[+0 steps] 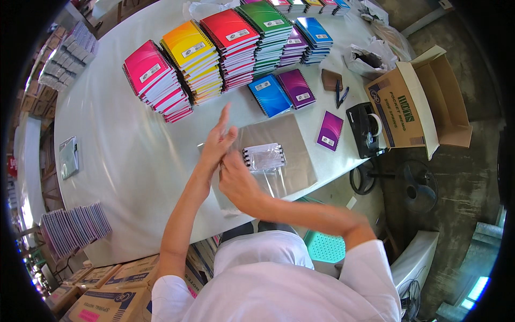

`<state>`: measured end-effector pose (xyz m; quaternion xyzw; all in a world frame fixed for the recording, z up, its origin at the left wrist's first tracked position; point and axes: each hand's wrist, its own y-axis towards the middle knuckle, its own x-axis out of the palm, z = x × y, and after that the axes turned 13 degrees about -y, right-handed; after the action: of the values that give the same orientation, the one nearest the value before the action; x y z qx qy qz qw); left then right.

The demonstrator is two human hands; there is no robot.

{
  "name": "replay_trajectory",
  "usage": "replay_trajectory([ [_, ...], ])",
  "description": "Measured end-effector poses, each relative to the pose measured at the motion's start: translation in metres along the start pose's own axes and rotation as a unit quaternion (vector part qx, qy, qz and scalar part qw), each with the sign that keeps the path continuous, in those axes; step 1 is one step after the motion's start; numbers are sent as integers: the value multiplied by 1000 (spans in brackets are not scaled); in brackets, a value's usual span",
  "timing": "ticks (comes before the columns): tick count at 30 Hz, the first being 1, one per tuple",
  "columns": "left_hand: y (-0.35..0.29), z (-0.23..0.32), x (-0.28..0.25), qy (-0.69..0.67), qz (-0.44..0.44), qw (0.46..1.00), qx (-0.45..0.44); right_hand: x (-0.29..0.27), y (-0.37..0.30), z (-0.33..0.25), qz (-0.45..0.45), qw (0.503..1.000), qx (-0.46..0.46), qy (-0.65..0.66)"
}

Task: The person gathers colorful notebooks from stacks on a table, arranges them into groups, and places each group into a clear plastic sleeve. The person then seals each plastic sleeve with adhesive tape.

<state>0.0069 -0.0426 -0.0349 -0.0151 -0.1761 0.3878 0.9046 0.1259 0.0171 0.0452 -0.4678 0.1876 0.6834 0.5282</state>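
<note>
My left hand (217,144) is raised over the table with its fingers stretched out, holding nothing that I can see. Close against its heel, my right hand (238,180) has curled fingers; whatever they may grip is hidden. Just right of both hands lies a small bundle of spiral notebooks (264,157) in clear plastic, its black bindings showing at the two ends. Beneath the bundle is a flat stack of clear plastic sheets (292,137), reaching toward the table's near edge. Neither hand appears to touch the bundle.
Tall piles of pink (147,72), yellow (190,48), red (228,32) and green notebooks (268,21) line the far side. Loose blue (268,94) and purple notebooks (329,130) lie nearer. To the right are a black tape dispenser (360,129), pens (340,95) and an open carton (399,110).
</note>
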Motion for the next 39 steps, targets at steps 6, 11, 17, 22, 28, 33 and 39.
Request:
replay_trajectory([
  [6,-47,-22,-59,-53,87,994,49,70,62,27,-284,956,-61,35],
  [11,-87,-68,-85,32,12,997,64,88,-30,127,-2,789,25,614],
  [17,-28,-15,36,97,-93,988,70,165,-58,69,106,659,96,738],
  [22,-43,12,29,15,-54,992,113,94,-82,123,165,767,65,616],
  [28,-44,70,55,452,-35,891,-20,61,-76,140,191,898,2,395],
  [33,-42,64,57,572,16,819,-37,65,-71,140,212,909,-12,359],
  [39,-54,71,63,271,112,955,39,105,-84,143,250,768,90,582],
])
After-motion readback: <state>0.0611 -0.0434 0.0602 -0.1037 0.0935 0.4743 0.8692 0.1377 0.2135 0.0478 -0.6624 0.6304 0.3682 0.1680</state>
